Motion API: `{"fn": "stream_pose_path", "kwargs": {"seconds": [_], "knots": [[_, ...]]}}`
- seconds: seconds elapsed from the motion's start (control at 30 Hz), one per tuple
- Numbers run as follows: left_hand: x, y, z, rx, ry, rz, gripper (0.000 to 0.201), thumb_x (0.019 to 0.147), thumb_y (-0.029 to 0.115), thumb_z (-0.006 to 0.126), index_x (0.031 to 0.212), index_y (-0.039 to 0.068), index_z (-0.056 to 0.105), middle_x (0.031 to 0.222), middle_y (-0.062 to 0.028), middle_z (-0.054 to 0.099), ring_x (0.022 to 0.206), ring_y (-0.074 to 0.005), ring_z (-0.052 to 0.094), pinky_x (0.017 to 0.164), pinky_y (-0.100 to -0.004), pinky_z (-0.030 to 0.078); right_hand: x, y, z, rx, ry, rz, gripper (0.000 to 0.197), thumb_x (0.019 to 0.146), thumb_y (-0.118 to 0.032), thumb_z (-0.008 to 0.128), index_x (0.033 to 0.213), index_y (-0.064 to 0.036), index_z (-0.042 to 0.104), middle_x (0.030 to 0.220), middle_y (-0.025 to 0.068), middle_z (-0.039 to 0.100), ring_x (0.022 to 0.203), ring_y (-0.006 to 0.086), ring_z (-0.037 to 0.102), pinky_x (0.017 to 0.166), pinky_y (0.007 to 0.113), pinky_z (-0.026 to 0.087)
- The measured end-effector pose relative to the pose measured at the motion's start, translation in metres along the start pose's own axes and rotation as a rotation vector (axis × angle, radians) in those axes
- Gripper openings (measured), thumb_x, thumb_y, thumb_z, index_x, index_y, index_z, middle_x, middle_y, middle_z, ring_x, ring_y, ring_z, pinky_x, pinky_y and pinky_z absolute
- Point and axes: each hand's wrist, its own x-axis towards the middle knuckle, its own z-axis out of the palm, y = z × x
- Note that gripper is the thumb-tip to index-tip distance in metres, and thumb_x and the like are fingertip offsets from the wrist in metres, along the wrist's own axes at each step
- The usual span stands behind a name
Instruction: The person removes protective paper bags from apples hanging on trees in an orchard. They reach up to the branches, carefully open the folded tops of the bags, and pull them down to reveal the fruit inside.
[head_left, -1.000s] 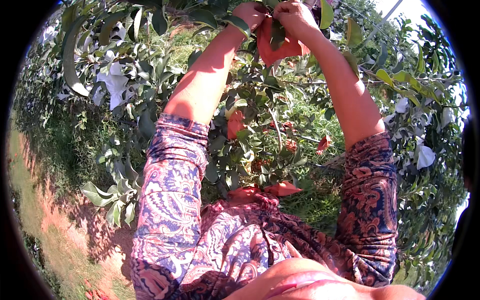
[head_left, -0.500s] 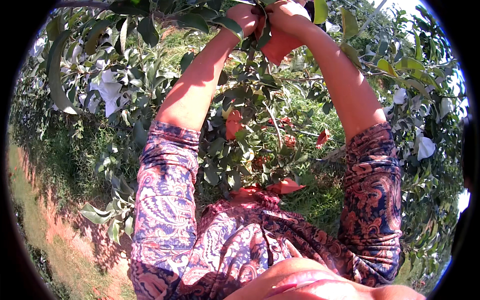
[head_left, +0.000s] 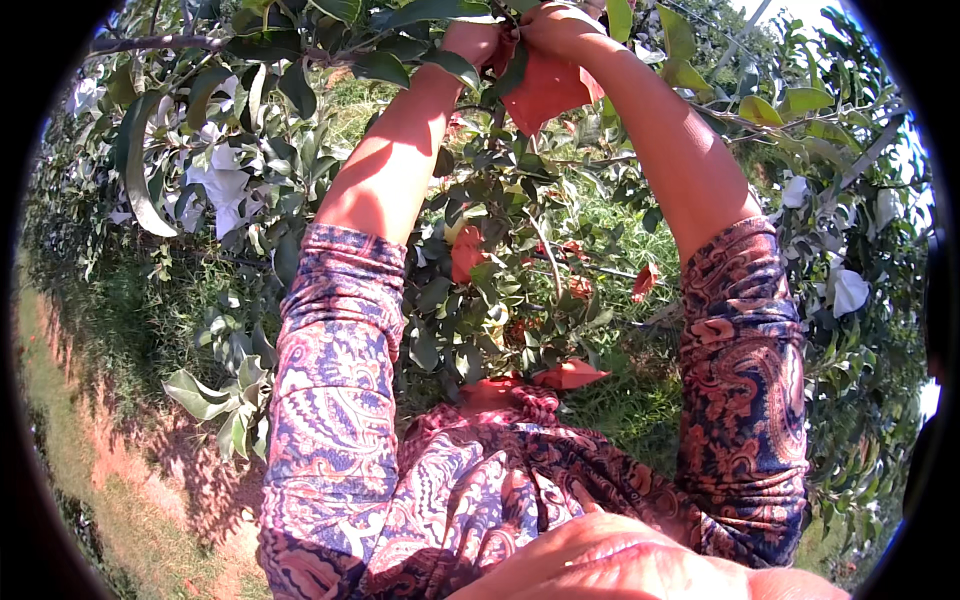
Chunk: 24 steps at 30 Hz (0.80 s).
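Note:
Both arms reach up to a leafy branch at the top of the view. My right hand (head_left: 563, 32) is closed at the upper end of a red paper bag (head_left: 546, 92), which hangs down between my forearms. Close beside it, my left hand (head_left: 473, 40) is closed at the bag's upper left edge, its fingertips partly behind dark green leaves (head_left: 455, 68). What the bag encloses, if anything, is hidden.
A bare branch (head_left: 165, 44) runs in from the upper left. More red bags (head_left: 466, 254) show lower in the tree, and a red folded paper (head_left: 570, 374) is near my chest. White bags (head_left: 222, 188) hang at left and right (head_left: 848, 291). Reddish soil (head_left: 130, 440) lies lower left.
The red bag shows larger and sits slightly further left. My right forearm has shifted a little left, and the branches have dropped slightly in view. Both hands stay at the bag's top.

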Motion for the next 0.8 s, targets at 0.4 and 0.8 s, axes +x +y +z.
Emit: {"fn": "stream_pose_path", "kwargs": {"seconds": [0.4, 0.8], "knots": [[-0.016, 0.067, 0.012, 0.789, 0.005, -0.164, 0.021, 0.088, 0.024, 0.052, 0.094, 0.008, 0.064, 0.084, -0.0184, 0.065, 0.077, -0.0393, 0.062, 0.067, -0.0454, 0.05, 0.005, -0.009, -0.011, 0.432, -0.121, 0.236, 0.023, 0.08, -0.021, 0.051, 0.087, -0.0069, 0.068, 0.084, 0.0139, 0.065, 0.076, 0.0284, 0.064, 0.065, 0.043, 0.05], [-0.037, 0.107, 0.02, 0.429, 0.237, -0.223, 0.029, 0.083, 0.024, 0.056, 0.093, 0.0, 0.068, 0.079, -0.0207, 0.066, 0.078, -0.0345, 0.065, 0.072, -0.0393, 0.05, -0.002, -0.011, -0.043, 0.308, -0.258, 0.304, 0.031, 0.086, -0.027, 0.045, 0.102, -0.0157, 0.068, 0.106, 0.0109, 0.067, 0.095, 0.0312, 0.065, 0.084, 0.042, 0.049]]}}
